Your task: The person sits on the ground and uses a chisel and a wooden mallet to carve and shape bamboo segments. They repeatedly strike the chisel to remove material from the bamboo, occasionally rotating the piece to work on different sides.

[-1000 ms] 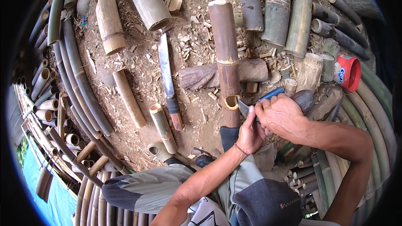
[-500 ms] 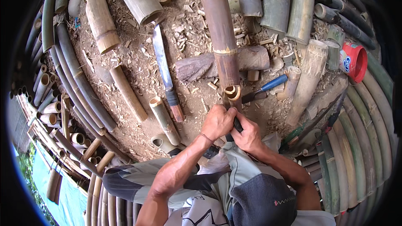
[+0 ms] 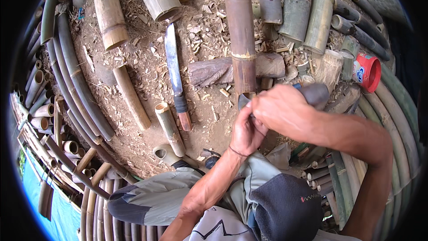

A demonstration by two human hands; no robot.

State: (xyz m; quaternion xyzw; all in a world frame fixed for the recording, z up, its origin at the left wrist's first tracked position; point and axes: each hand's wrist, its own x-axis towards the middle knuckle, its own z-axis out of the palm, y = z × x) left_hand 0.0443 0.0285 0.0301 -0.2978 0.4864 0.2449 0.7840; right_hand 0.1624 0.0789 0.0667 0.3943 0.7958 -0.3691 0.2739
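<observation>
A brown bamboo tube (image 3: pixel 243 31) lies lengthwise before me, propped across a short log (image 3: pixel 209 72). Its near, cut end is partly covered by my hands. My right hand (image 3: pixel 281 108), slightly blurred, is closed on a dark-handled knife (image 3: pixel 314 96); a grey part sticks out to the right and a dark tip shows on the left by the tube's opening. My left hand (image 3: pixel 248 135) closes around the same tool, just below and touching the right hand. How the fingers sit on it is largely hidden.
A long knife (image 3: pixel 171 58) with a wood-ended handle lies on the chip-strewn ground, beside short bamboo pieces (image 3: pixel 170 129). Larger bamboo tubes (image 3: pixel 296 6) lie at the far side. A red tub (image 3: pixel 369 72) stands at the right. Bamboo poles (image 3: pixel 80 80) curve along the left.
My right hand has swung up and over the left, its elbow now out to the right. The knife has turned from pointing away to lying sideways. My view has shifted slightly.
</observation>
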